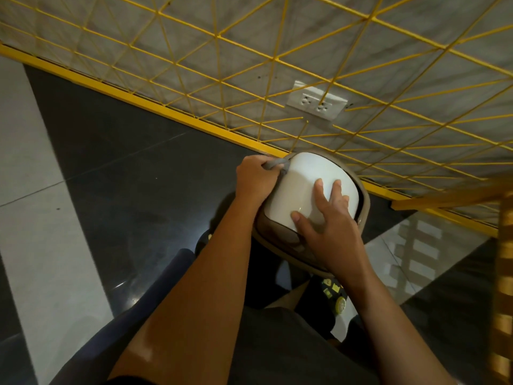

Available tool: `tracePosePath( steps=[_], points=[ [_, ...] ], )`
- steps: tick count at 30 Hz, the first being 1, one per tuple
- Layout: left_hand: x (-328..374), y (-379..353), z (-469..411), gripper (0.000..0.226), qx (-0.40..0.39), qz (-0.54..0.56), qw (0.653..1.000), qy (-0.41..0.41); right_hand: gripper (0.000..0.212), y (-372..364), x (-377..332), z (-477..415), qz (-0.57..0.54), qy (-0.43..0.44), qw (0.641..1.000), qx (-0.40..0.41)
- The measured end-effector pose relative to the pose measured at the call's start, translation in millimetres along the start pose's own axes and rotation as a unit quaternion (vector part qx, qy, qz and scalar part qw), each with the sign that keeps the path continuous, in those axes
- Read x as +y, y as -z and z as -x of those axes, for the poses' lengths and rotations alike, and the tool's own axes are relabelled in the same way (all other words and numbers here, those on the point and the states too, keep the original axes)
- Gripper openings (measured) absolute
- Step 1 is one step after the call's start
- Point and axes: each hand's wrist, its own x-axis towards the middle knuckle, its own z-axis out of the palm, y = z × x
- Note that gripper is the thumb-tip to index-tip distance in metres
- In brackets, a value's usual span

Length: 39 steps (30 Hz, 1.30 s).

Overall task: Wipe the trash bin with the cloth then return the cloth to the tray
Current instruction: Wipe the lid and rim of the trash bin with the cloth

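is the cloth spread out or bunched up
Bunched: the left hand grips the grey cloth in a wad against the trash bin rim.

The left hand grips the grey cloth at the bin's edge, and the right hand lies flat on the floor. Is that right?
No: the head view shows the right hand lying flat on the white lid of the trash bin instead.

The person is wearing a dark grey garment (pixel 291 343) and black, yellow-printed footwear (pixel 334 294); arms are showing bare down to left hand (pixel 256 176) and right hand (pixel 330 218).
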Motion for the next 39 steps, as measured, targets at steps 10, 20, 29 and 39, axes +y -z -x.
tracePosePath(
  steps=[10,20,29,39],
  points=[
    [5,-4,-4,0.019,0.018,-0.013,1.0,-0.013,0.071,-2,0,0,-0.007,-0.007,1.0,-0.008],
    [18,15,20,0.008,-0.045,0.169,0.982,0.066,0.073,-8,2,3,-0.031,-0.001,0.999,0.029],
    [72,-6,64,0.016,-0.125,0.263,0.956,0.017,0.038,28,8,8,-0.383,-0.093,0.909,0.134],
    [49,-39,123,0.036,0.01,-0.235,0.938,-0.255,0.018,77,84,16,-0.663,-0.185,0.709,0.154]
  ],
)
